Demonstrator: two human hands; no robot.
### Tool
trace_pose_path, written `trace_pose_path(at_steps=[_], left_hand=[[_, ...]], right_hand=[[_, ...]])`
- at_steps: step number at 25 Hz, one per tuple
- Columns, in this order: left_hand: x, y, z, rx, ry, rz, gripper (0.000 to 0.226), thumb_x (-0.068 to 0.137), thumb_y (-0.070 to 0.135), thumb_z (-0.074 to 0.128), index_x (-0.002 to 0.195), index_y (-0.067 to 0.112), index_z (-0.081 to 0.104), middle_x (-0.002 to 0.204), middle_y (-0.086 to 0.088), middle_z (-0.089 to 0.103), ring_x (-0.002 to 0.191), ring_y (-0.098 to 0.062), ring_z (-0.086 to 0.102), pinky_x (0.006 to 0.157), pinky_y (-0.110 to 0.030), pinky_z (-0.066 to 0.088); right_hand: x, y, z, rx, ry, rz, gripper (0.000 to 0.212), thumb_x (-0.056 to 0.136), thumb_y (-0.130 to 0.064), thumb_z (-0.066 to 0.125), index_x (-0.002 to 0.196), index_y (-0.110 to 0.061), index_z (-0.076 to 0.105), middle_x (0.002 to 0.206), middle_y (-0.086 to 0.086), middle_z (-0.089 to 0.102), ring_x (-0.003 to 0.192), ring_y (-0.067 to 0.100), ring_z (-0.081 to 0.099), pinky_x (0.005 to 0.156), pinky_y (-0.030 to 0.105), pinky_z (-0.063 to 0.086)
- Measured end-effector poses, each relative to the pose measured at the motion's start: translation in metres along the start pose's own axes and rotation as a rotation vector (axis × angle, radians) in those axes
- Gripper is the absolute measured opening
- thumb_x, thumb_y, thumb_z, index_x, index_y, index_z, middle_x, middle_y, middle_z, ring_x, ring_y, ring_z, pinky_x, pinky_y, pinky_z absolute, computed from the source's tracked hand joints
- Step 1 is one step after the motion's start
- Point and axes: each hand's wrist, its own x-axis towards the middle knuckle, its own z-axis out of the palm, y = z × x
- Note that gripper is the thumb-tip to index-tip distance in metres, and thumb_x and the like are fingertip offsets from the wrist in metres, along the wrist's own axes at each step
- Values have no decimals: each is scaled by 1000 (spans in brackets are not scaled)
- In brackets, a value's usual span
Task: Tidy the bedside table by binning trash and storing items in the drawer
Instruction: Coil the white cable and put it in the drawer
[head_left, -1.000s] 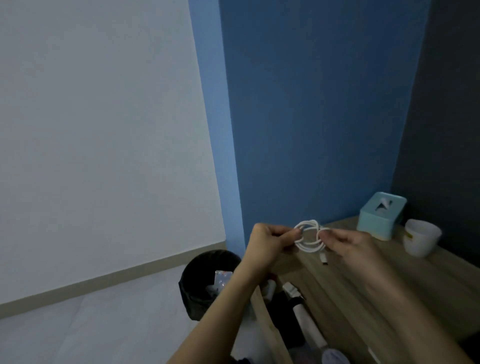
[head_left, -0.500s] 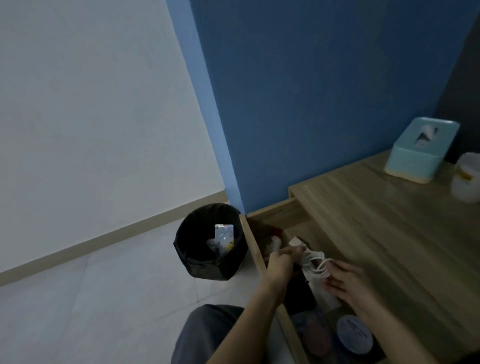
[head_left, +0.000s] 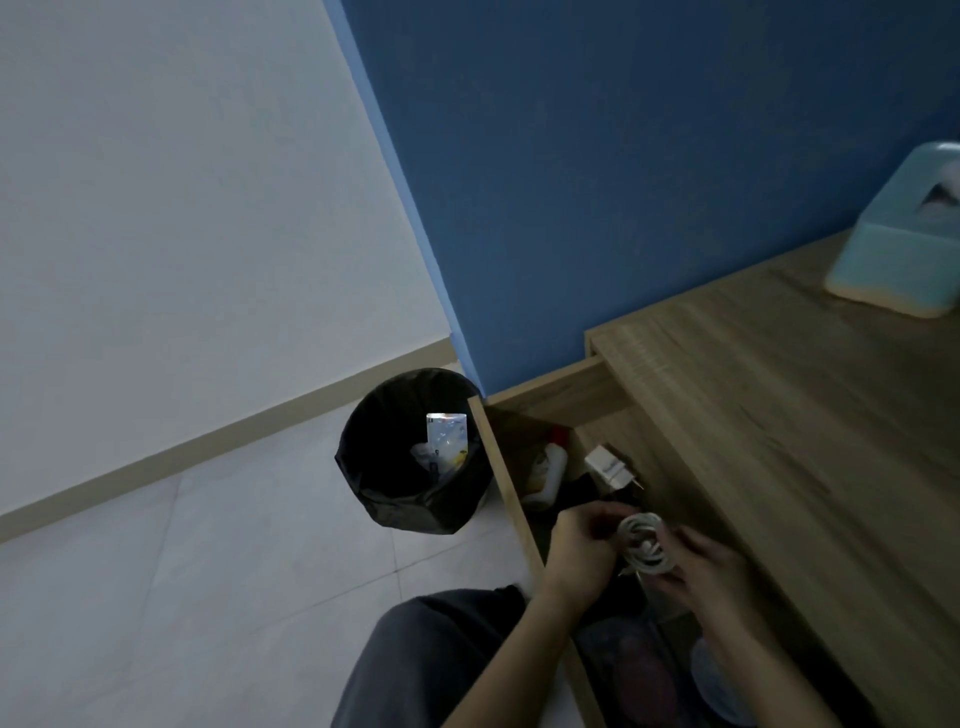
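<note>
Both the left hand (head_left: 582, 545) and right hand (head_left: 711, 566) pinch a coiled white cable (head_left: 644, 543) over the open drawer (head_left: 511, 467), near a white charger (head_left: 605, 464) whose print is unreadable.

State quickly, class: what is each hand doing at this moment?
Left hand: fingers closed on the coiled white cable, above the open drawer.
Right hand: fingers closed on the same cable.
</note>
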Motion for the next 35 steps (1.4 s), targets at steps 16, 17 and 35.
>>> trace_pose_path(at_steps=[16,17,35], left_hand=[[8,-22,-13,-243,166,-237,44,87,-17,28,118,-2,55,108,-8,59,100,-16,58,81,-21,53],[7,-21,-13,-252,163,-237,44,86,-18,27,114,-1,56,106,-8,60,98,-16,59,78,-20,53],[-7,-33,-12,-100,446,16,34,92,2,45,106,27,64,121,7,61,117,-11,56,99,-37,49]], right_hand=[[47,58,14,-159,146,-85,5,86,1,56,85,0,61,96,21,61,67,19,54,39,8,45],[46,57,14,-147,133,-86,9,86,2,55,81,-3,60,95,19,60,66,17,54,39,9,46],[25,53,18,-703,152,-336,28,82,-8,65,108,1,65,101,20,70,92,29,64,79,33,49]])
